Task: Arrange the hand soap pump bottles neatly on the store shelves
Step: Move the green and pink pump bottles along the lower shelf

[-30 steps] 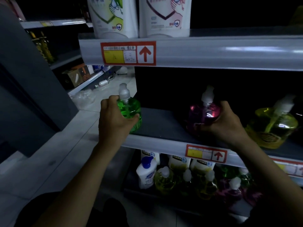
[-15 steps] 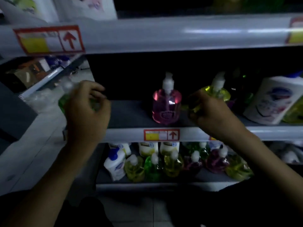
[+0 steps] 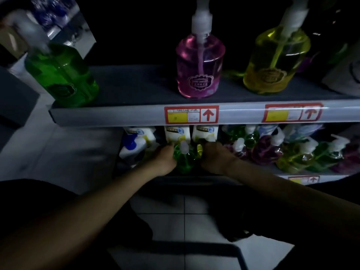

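Left hand [image 3: 163,159] and right hand [image 3: 216,158] are set flanking the lower green bottle [image 3: 184,159], probably to straighten it; grip cannot be told.

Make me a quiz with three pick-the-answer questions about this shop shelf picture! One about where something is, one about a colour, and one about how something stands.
1. Where on the upper grey shelf is the clear pink pump bottle?
A. Between the clear green pump bottle and the clear yellow pump bottle
B. At the left end
C. Hanging off the front edge

2. What colour is the small pump bottle between the left hand and the right hand on the lower shelf?
A. Blue
B. Green
C. Pink

3. How does the pink bottle stand?
A. Upside down
B. On its side
C. Upright

Answers:
1 A: green stands on its left, yellow on its right.
2 B: its body shows green between the hands.
3 C: its base sits on the shelf, with the pump on top.
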{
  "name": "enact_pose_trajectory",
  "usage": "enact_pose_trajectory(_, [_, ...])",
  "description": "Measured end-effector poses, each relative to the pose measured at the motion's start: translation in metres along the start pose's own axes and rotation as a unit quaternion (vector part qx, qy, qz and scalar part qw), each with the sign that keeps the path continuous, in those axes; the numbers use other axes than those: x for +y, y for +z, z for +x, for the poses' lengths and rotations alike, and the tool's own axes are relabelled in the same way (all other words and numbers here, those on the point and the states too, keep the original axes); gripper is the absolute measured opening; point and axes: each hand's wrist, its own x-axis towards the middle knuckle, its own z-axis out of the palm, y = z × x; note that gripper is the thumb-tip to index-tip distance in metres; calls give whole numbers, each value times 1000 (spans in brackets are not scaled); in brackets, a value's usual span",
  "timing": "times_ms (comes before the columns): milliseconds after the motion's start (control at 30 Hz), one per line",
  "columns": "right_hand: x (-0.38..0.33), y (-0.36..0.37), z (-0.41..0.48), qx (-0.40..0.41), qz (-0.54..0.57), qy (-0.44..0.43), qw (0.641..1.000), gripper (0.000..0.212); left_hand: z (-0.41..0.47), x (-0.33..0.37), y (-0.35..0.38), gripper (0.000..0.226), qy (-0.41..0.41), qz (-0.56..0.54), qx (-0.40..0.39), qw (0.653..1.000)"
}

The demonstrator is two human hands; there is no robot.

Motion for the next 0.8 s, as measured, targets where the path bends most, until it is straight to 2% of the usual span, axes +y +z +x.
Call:
enact_pose_trajectory(33, [-7,-2,8,-3,-4,12,1000,41,5,1,1,37,4,-27,-17,999])
enact_pose_trajectory(100, [-24,-2,20,21,7,-13,1000,51,11,5,8,32,8,-63,-29,998])
enact_pose_trajectory(200, [-28,17,31,50,12,-8,999,52,9,9,9,11,24,-98,33,994])
enact_pose_trajectory(267, [-30,19,30,96,-8,-21,995,46,7,3,8,15,44,-136,44,989])
enact_pose_trajectory(367, [-30,16,23,83,-83,-58,991,44,-1,-9,1,12,83,-77,28,993])
enact_pose_trajectory(433, [-32,12,10,56,-106,-84,989,44,-6,-18,1,29,80,-67,27,994])
enact_pose_trajectory(500, [-36,1,-5,76,-101,-130,983,44,-10,-26,3,45,88,-99,19,991])
enact_pose_trajectory(567, [-45,-15,-24,108,0,-185,977,29,-23,-28,-5,58,125,-103,-13,987])
enact_pose_trajectory(633, [-57,-33,-42,131,119,-231,957,14,-42,-28,-17,70,156,-138,-80,975])
enact_pose_trajectory(733, [-79,-64,-61,158,252,-241,924,17,-82,-19,-45,81,175,-292,-132,931])
enact_pose_trajectory(800, [-94,-89,-68,152,333,-256,895,15,-107,-8,-63,75,221,-353,-143,898])
